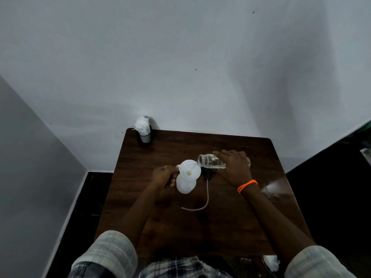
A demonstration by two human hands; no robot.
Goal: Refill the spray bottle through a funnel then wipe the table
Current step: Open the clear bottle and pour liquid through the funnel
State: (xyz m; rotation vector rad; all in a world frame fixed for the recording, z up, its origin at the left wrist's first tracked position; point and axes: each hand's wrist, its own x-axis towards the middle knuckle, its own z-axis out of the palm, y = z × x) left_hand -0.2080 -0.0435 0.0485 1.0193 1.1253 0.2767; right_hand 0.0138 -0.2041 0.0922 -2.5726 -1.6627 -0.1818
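clear ribbed jar (pixel 210 162) lying near-horizontal, mouth toward 9 o'clock, thin stream into white round funnel (pixel 190 172) | funnel atop white plastic spray bottle (pixel 186 184), table (pixel 230 217) centre | right hand (pixel 233 167) grip wraps jar | left hand (pixel 163 175) grip pinches funnel tab

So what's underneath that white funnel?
The white funnel sits on a white spray bottle, steadied by the left hand. The funnel covers the bottle's neck, and the opaque bottle hides the liquid level.
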